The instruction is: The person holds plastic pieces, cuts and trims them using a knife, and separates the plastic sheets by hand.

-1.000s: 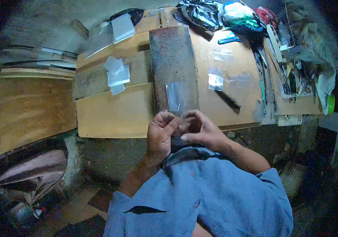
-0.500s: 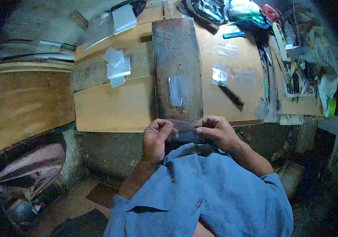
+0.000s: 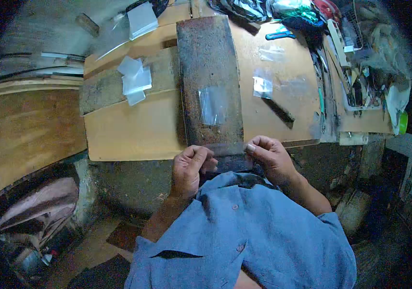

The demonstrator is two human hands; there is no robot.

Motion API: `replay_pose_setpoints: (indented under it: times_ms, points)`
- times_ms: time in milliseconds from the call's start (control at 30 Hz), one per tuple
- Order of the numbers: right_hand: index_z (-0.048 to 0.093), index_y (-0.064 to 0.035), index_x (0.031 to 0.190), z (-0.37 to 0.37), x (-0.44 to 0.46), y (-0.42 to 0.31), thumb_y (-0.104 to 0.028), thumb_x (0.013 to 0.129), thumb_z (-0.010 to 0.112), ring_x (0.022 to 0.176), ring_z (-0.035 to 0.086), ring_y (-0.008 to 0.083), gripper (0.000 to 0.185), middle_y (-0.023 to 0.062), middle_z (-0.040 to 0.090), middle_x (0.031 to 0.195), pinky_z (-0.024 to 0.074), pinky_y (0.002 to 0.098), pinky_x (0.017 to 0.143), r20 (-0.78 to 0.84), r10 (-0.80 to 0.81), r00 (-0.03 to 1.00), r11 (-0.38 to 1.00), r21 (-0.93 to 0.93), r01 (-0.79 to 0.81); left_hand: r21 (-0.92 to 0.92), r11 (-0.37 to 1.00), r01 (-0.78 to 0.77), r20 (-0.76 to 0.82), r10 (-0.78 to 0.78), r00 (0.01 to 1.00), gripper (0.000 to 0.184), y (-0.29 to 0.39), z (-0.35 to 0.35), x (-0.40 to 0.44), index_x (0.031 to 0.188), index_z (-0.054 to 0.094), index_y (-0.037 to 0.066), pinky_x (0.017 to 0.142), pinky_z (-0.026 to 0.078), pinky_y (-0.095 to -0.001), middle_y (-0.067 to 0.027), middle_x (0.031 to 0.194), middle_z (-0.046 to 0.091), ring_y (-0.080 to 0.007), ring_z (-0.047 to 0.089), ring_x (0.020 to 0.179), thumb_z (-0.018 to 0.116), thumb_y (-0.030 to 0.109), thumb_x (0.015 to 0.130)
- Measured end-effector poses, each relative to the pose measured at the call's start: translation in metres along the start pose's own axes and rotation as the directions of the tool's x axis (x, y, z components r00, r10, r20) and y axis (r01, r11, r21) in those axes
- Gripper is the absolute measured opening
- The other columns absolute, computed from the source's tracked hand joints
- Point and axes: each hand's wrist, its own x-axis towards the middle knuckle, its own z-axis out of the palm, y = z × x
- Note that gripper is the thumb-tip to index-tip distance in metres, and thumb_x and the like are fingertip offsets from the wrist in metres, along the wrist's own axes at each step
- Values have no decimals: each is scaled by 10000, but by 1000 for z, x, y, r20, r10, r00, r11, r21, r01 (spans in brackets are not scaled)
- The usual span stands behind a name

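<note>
A small clear plastic sheet [image 3: 229, 149] is stretched between my two hands, just over the front end of the dark board. My left hand [image 3: 189, 166] pinches its left edge between thumb and fingers. At its right edge, my right hand [image 3: 269, 156] has thumb and forefinger closed on the sheet. Another clear plastic piece [image 3: 212, 107] lies flat on the dark wooden board [image 3: 209, 53], a little beyond my hands. Whether the held sheet is one layer or a small bag, I cannot tell.
Clear plastic pieces [image 3: 136, 83] are piled on the left, with a stack of sheets [image 3: 142, 21] behind. To the right lie a shiny clear piece [image 3: 263, 85], a dark bar [image 3: 279, 113] and a blue utility knife [image 3: 280, 35]. A tool tray [image 3: 360, 96] stands far right.
My right hand has shifted slightly right and up, and the sheet shows stretched between the hands. My left hand stays nearly in place. The whole view has tilted a little.
</note>
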Motion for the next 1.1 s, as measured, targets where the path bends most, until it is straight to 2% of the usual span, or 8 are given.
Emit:
replay_pose_setpoints:
  times_ms: [267, 333, 400, 533, 667, 733, 833, 1100]
  points:
    - [566, 5, 1013, 4, -4, 3, -130, 873, 575, 840, 565, 107, 195, 54, 606, 922, 458, 243, 740, 50, -251, 967, 962, -97, 255, 166, 945, -282, 41, 280, 959, 108, 6, 6, -11, 853, 610, 28, 873, 460, -331, -125, 925, 653, -219, 615, 924, 638, -40, 774]
    - [544, 8, 1069, 11, -5, 0, -137, 884, 553, 877, 568, 123, 235, 67, 601, 960, 461, 252, 761, 16, -255, 967, 963, -87, 256, 150, 867, -476, 253, 431, 866, 149, 3, -2, -8, 868, 623, 33, 929, 414, -314, -117, 1074, 609, -200, 549, 1069, 593, -88, 787]
    - [480, -12, 1172, 17, -4, -4, -187, 907, 515, 914, 575, 150, 319, 88, 592, 1005, 484, 273, 744, 44, -71, 996, 936, 348, 52, 149, 853, -501, 284, 448, 848, 171, 4, -4, -10, 866, 626, 32, 956, 391, -325, -136, 1119, 588, -216, 517, 1122, 593, -103, 766]
    - [459, -24, 1182, 17, -12, -9, -208, 890, 557, 807, 602, 151, 359, 91, 604, 974, 510, 263, 649, 96, 39, 995, 950, 306, -67, 167, 840, -517, 333, 445, 831, 227, 10, 0, -14, 850, 642, 41, 976, 378, -333, -166, 1175, 562, -237, 475, 1189, 597, -135, 712]
    - [461, -16, 1171, 15, -7, -1, -30, 780, 678, 692, 573, 105, 447, 56, 617, 829, 482, 232, 612, 38, -50, 998, 997, 59, 48, 217, 822, -527, 349, 439, 828, 263, 4, -3, -11, 974, 620, 31, 975, 380, -331, -152, 1178, 560, -224, 497, 1163, 578, -119, 762]
    - [461, -13, 1169, 16, -6, 1, -32, 785, 674, 690, 565, 98, 439, 56, 616, 831, 474, 226, 602, -11, -98, 995, 995, -10, 98, 58, 961, -270, 35, 268, 963, 259, 9, 13, -15, 1090, 565, 18, 931, 432, -317, -164, 1178, 568, -211, 554, 1087, 571, -15, 833]
    - [461, -9, 1167, 15, -2, 4, -32, 790, 666, 687, 555, 90, 429, 54, 616, 833, 463, 220, 592, -73, -173, 982, 983, -77, 167, -90, 993, -81, 98, 90, 991, 343, 10, -2, -6, 1185, 499, -14, 833, 466, -278, -155, 1147, 586, -183, 591, 1006, 534, 182, 906]
    - [466, -22, 1175, 20, 1, 2, -29, 781, 676, 736, 563, 90, 447, 53, 617, 856, 474, 227, 612, -137, -148, 979, 986, -92, 137, 176, 984, 18, 111, -38, 993, 255, -6, -9, -2, 879, 616, 5, 572, 467, -216, -61, 758, 650, -96, 600, 655, 608, 260, 884]
